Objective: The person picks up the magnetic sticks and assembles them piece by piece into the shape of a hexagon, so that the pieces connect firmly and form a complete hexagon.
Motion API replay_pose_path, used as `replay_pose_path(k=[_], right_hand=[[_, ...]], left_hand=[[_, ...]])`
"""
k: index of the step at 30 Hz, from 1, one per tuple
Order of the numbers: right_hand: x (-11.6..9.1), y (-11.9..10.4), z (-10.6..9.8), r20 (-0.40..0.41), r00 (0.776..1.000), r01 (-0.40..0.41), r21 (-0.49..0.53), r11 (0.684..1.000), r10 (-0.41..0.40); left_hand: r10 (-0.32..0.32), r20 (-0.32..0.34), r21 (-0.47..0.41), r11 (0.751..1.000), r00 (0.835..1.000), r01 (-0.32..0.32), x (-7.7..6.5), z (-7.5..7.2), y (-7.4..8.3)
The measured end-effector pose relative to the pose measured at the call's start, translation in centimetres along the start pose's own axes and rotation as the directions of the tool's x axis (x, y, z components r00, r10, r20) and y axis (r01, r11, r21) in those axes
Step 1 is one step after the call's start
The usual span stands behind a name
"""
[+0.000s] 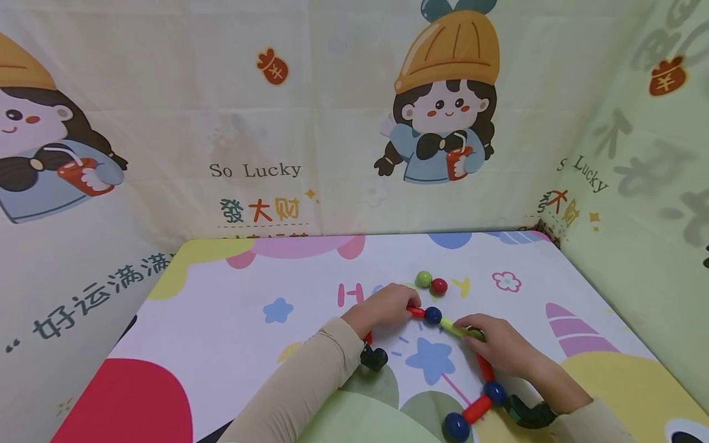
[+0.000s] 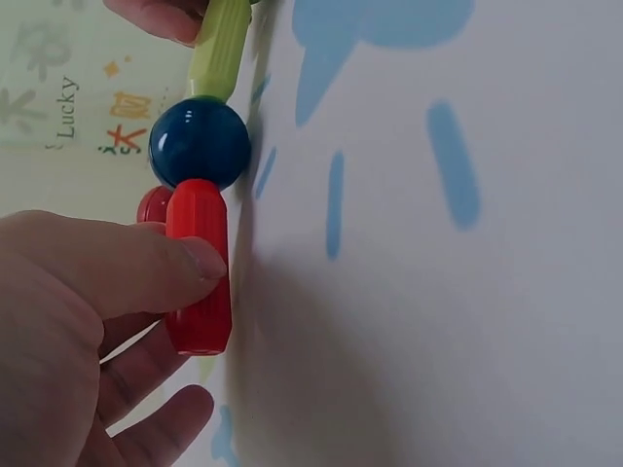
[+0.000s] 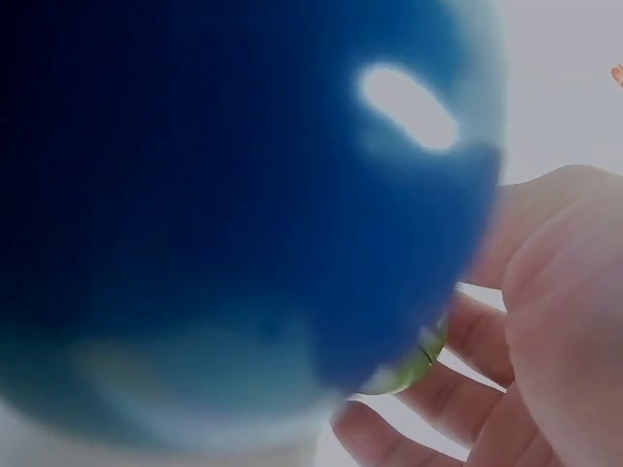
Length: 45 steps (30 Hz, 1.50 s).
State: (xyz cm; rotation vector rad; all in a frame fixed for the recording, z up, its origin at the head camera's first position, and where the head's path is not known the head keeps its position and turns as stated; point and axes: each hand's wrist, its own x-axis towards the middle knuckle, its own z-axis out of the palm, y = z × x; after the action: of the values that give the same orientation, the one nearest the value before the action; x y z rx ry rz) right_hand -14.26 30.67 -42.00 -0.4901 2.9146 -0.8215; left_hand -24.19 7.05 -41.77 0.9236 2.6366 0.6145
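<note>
My left hand [image 1: 389,304] pinches a red rod [image 2: 198,311] between thumb and fingers. The rod's far end meets a blue ball [image 1: 433,315], and a yellow-green rod [image 1: 452,327] joins that ball's other side. Over at the right, my right hand [image 1: 501,344] grips a green ball [image 1: 475,335] at the end of the yellow-green rod. From there a second red rod [image 1: 485,368] runs to another blue ball [image 1: 495,392], then a third red rod [image 1: 477,409] and a last blue ball [image 1: 456,427]. A large blurred blue ball [image 3: 234,195] hides part of the right fingers.
Beyond the hands lie a loose light green ball [image 1: 424,279] and a red ball [image 1: 439,287], side by side. The printed mat [image 1: 221,332] covers the tabletop. Patterned cloth [image 1: 343,135] hangs behind it and along both sides.
</note>
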Motion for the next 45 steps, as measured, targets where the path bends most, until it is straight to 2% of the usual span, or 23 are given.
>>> replay_pose_path(k=[5,10,14,19,24,28,31,34,38,42,45], right_hand=[[-0.1,0.1,0.1,-0.016,1.0,-0.011,-0.008,1.0,0.01],[-0.1,0.2,0.1,-0.02,1.0,-0.016,-0.005,1.0,0.016],[-0.1,0.2,0.1,-0.027,1.0,-0.017,-0.003,1.0,0.017],[0.0,0.2,0.2,-0.039,0.999,-0.014,-0.007,1.0,0.014],[0.0,0.2,0.3,-0.045,0.999,-0.005,-0.006,1.0,0.005],[-0.1,0.3,0.3,-0.051,0.999,-0.01,-0.004,1.0,0.01],[-0.2,0.3,0.3,-0.048,0.999,-0.017,0.001,1.0,0.017],[-0.2,0.3,0.3,-0.043,0.999,-0.02,0.003,1.0,0.02],[-0.3,0.5,0.3,-0.048,0.999,-0.019,-0.001,1.0,0.018],[-0.2,0.8,0.4,-0.055,0.998,-0.007,-0.004,1.0,0.007],[-0.2,0.8,0.5,-0.056,0.998,0.001,-0.005,1.0,-0.001]], left_hand=[[0.011,-0.004,-0.026,1.0,1.0,-0.011,0.3,0.0,-0.5],[-0.006,-0.003,-0.069,0.998,1.0,0.006,0.5,-0.8,-0.5],[-0.025,-0.035,-0.034,0.999,0.999,0.024,1.1,-1.3,-0.3],[-0.009,-0.068,0.019,1.0,0.998,0.01,2.4,-1.4,-0.4],[-0.016,-0.06,0.016,1.0,0.998,0.017,3.3,-1.4,-0.3],[-0.015,-0.029,0.014,1.0,0.999,0.016,3.8,-1.4,-0.1],[-0.041,-0.021,0.021,0.999,0.999,0.042,3.6,-1.6,-0.2],[-0.074,-0.06,0.027,0.997,0.995,0.076,3.2,-2.1,-0.6],[-0.07,-0.111,0.032,0.997,0.991,0.074,2.6,-2.7,-1.3],[-0.05,-0.103,0.051,0.997,0.993,0.056,2.1,-2.7,-2.1],[-0.06,-0.085,0.049,0.997,0.995,0.065,1.7,-2.5,-2.5]])
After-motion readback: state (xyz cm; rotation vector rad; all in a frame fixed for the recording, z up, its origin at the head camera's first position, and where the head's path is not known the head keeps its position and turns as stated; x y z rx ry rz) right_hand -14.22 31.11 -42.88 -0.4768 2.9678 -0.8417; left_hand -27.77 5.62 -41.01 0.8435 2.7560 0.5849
